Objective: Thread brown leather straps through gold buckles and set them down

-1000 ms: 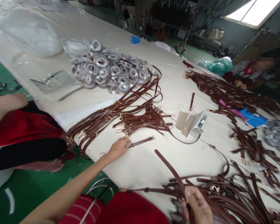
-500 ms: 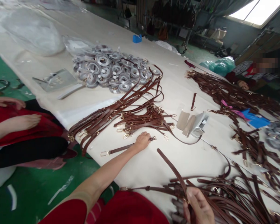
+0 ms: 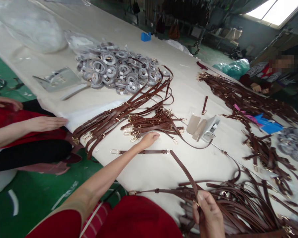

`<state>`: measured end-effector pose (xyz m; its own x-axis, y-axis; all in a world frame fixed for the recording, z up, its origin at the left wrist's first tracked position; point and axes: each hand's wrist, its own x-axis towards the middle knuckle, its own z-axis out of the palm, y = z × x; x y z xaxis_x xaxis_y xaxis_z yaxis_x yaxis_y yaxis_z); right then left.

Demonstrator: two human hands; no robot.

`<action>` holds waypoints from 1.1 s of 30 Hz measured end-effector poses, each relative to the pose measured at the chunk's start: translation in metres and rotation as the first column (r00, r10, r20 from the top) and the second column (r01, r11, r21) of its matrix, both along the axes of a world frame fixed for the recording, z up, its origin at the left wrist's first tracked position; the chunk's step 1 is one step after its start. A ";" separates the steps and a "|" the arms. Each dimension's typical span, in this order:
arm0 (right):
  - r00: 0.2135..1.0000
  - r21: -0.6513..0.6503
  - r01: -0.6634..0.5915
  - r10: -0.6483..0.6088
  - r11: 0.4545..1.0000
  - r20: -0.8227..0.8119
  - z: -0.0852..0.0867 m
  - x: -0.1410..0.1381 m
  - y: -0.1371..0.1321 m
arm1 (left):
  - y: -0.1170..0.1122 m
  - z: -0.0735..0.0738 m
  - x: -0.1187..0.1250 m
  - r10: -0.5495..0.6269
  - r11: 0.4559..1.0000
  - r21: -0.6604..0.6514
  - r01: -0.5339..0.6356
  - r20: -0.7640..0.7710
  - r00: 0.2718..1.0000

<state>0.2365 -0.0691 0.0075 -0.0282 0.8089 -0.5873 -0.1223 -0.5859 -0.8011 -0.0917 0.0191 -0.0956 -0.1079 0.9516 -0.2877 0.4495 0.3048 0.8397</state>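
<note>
My right hand (image 3: 208, 211) pinches a long brown leather strap (image 3: 185, 168) close to a gold metal fitting. The strap's free tip points up and left, close to the buckle of a short strap. That short brown strap (image 3: 149, 152) lies flat on the table, with a gold oval clasp at its left end. My left hand (image 3: 150, 139) is just above the short strap, apart from it, fingers loosely stretched and nothing visible in them. Beyond it is a pile of short straps with clasps (image 3: 156, 124).
Long straps (image 3: 114, 115) hang over the table's left edge. Behind them are coiled straps in clear plastic (image 3: 124, 71). A large strap heap (image 3: 248, 205) is beside my right hand. A small grey box (image 3: 210, 129) stands mid-table. Co-workers sit at left, hands (image 3: 47, 123) showing, and far right.
My left hand has let go of the short strap and lifted slightly away. The short strap now lies straighter, its buckle nearer the long strap's tip. The left co-worker's hand has moved right.
</note>
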 end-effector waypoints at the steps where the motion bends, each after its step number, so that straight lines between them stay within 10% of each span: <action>1: 1.000 -0.001 0.002 -0.002 1.000 0.000 0.001 -0.001 0.000 | 0.000 0.006 -0.003 0.049 0.999 0.016 -0.049 -0.015 0.999; 6: 1.000 0.021 -0.029 0.029 0.999 -0.008 0.003 -0.006 -0.002 | -0.046 0.050 0.028 -0.101 0.995 0.022 0.100 0.117 0.988; 12: 0.980 0.028 -0.195 0.196 0.980 -0.035 0.001 -0.014 -0.011 | -0.114 0.102 0.112 -0.498 0.867 0.243 0.434 0.421 0.758; 23: 0.864 0.128 -0.500 0.483 0.857 0.144 0.024 -0.017 0.002 | -0.131 0.105 0.112 -0.157 0.987 0.135 0.086 0.705 0.692; 33: 0.822 0.221 -0.562 0.510 0.797 0.254 0.033 -0.004 0.007 | -0.141 0.111 0.099 -0.156 0.984 0.051 0.168 0.700 0.697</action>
